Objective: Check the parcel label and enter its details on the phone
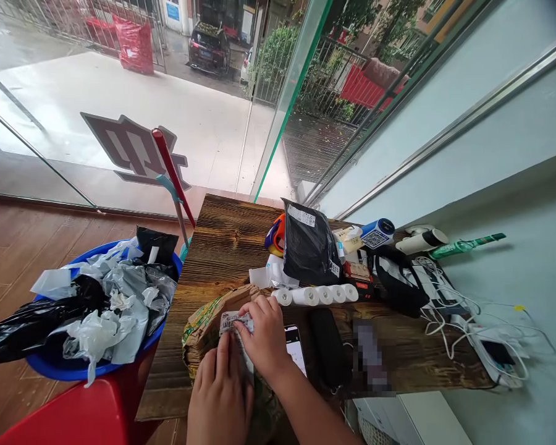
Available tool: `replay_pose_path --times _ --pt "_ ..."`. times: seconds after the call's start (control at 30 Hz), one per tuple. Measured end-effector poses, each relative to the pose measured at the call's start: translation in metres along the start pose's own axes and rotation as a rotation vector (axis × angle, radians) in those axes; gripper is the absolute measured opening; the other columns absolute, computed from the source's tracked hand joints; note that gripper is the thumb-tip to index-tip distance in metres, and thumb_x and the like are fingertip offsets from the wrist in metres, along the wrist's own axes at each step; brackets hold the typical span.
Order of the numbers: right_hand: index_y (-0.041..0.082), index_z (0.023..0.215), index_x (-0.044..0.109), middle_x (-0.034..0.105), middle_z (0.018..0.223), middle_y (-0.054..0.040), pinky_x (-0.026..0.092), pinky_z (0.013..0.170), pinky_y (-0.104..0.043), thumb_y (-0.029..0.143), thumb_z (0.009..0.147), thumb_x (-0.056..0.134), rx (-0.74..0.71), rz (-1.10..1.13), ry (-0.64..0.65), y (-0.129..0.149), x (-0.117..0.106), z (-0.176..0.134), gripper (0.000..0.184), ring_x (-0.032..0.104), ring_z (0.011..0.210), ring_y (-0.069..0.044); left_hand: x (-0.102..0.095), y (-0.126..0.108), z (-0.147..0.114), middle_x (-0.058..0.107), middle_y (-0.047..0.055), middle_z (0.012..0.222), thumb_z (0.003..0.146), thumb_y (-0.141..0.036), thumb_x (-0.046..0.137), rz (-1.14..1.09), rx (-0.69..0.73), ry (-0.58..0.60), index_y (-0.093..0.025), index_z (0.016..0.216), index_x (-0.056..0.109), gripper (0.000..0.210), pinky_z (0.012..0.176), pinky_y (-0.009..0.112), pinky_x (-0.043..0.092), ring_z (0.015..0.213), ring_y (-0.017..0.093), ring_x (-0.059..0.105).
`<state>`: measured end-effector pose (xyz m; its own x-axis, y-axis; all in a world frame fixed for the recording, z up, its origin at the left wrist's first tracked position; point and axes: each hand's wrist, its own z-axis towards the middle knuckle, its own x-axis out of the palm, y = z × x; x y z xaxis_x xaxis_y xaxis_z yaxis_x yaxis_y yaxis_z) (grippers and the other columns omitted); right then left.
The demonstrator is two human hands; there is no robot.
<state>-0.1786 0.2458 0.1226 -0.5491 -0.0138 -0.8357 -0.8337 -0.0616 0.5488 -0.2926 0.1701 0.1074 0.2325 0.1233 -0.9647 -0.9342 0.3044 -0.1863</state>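
Observation:
A brown paper parcel [204, 324] with green print lies on the near part of the wooden table [222, 241]. A white barcode label [234, 321] sits on its top. My right hand [262, 337] pinches the right edge of that label with thumb and fingers. My left hand [220, 395] lies flat on the parcel, just below the label. A phone [296, 349] lies under my right wrist, screen up.
A black mailer bag [308, 247] stands behind rolls of white paper [317, 295]. Chargers, white cables [449, 309] and a black pouch [398, 281] crowd the right side. A blue basin [50, 364] of plastic wrappers sits on a red stool [74, 417] at left. A glass wall rises behind.

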Motion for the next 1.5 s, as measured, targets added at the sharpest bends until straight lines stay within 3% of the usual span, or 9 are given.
replay_pose_path --times 0.37,0.47,0.57,0.7,0.83,1.03,1.2,1.4,1.5 --pt "0.023 0.085 0.061 0.060 0.087 -0.0012 0.043 0.081 -0.035 0.018 0.076 0.069 -0.078 0.149 -0.055 -0.002 -0.009 -0.002 0.013 0.051 0.089 -0.020 -0.020 -0.006 0.009 0.060 0.014 0.120 0.077 -0.021 0.051 -0.060 -0.102 0.111 -0.010 0.123 0.059 0.047 0.088 0.043 0.043 0.101 0.028 0.047" --pt "0.021 0.095 0.059 0.057 0.095 -0.0053 0.047 0.083 -0.032 0.019 0.086 0.057 -0.041 0.300 -0.254 -0.025 -0.022 -0.032 0.010 0.054 0.093 -0.018 -0.023 -0.008 0.013 0.060 0.014 0.118 0.080 -0.020 0.051 -0.038 -0.089 0.134 -0.012 0.127 0.055 0.048 0.087 0.043 0.043 0.097 0.028 0.047" --pt "0.021 0.102 0.054 0.056 0.095 -0.0071 0.050 0.076 -0.033 0.021 0.090 0.049 0.081 0.308 -0.445 -0.070 -0.027 -0.086 0.013 0.056 0.087 -0.019 -0.025 -0.008 0.017 0.060 0.014 0.115 0.081 -0.020 0.051 0.011 -0.057 0.139 -0.012 0.127 0.054 0.048 0.084 0.043 0.043 0.095 0.028 0.047" --pt "0.023 0.106 0.052 0.060 0.096 -0.0093 0.053 0.074 -0.038 0.019 0.091 0.046 0.105 0.180 -0.373 -0.126 -0.025 -0.160 0.017 0.060 0.089 -0.023 -0.031 -0.006 0.019 0.060 0.016 0.112 0.080 -0.021 0.051 0.075 -0.005 0.153 -0.010 0.125 0.056 0.046 0.083 0.043 0.043 0.093 0.028 0.048" --pt "0.025 0.115 0.051 0.061 0.102 -0.0100 0.055 0.079 -0.040 0.015 0.087 0.047 0.016 0.080 -0.214 -0.147 -0.022 -0.197 0.030 0.061 0.096 -0.025 -0.034 -0.004 0.021 0.060 0.019 0.116 0.083 -0.023 0.046 0.117 0.053 0.226 -0.007 0.126 0.054 0.046 0.085 0.045 0.043 0.099 0.031 0.049" --pt "0.020 0.117 0.054 0.061 0.105 -0.0123 0.052 0.080 -0.043 0.015 0.083 0.051 -0.063 0.000 -0.138 -0.154 -0.013 -0.201 0.034 0.060 0.098 -0.026 -0.036 -0.005 0.020 0.061 0.018 0.112 0.082 -0.023 0.047 0.161 0.069 0.159 -0.008 0.123 0.058 0.045 0.083 0.044 0.046 0.092 0.030 0.050" --pt "0.019 0.106 0.058 0.065 0.096 -0.0106 0.050 0.075 -0.041 0.014 0.079 0.053 -0.152 -0.011 -0.076 -0.155 -0.012 -0.202 0.028 0.060 0.090 -0.025 -0.035 -0.006 0.021 0.061 0.019 0.111 0.081 -0.028 0.048 0.172 0.088 0.168 -0.007 0.125 0.056 0.049 0.080 0.046 0.047 0.090 0.032 0.050" --pt "0.024 0.118 0.053 0.069 0.103 -0.0011 0.049 0.086 -0.039 0.012 0.068 0.061 -0.264 0.013 0.059 -0.143 -0.013 -0.205 0.051 0.057 0.104 -0.024 -0.038 -0.006 0.021 0.061 0.019 0.113 0.081 -0.027 0.048 0.155 0.073 0.188 -0.007 0.124 0.057 0.048 0.081 0.046 0.047 0.092 0.032 0.051" --pt "0.021 0.118 0.053 0.068 0.102 -0.0047 0.049 0.083 -0.040 0.011 0.073 0.058 -0.235 -0.002 0.020 -0.144 -0.012 -0.206 0.047 0.057 0.102 -0.025 -0.038 -0.006 0.021 0.060 0.020 0.113 0.082 -0.026 0.048 0.154 0.072 0.193 -0.007 0.124 0.057 0.048 0.082 0.046 0.047 0.092 0.032 0.051"
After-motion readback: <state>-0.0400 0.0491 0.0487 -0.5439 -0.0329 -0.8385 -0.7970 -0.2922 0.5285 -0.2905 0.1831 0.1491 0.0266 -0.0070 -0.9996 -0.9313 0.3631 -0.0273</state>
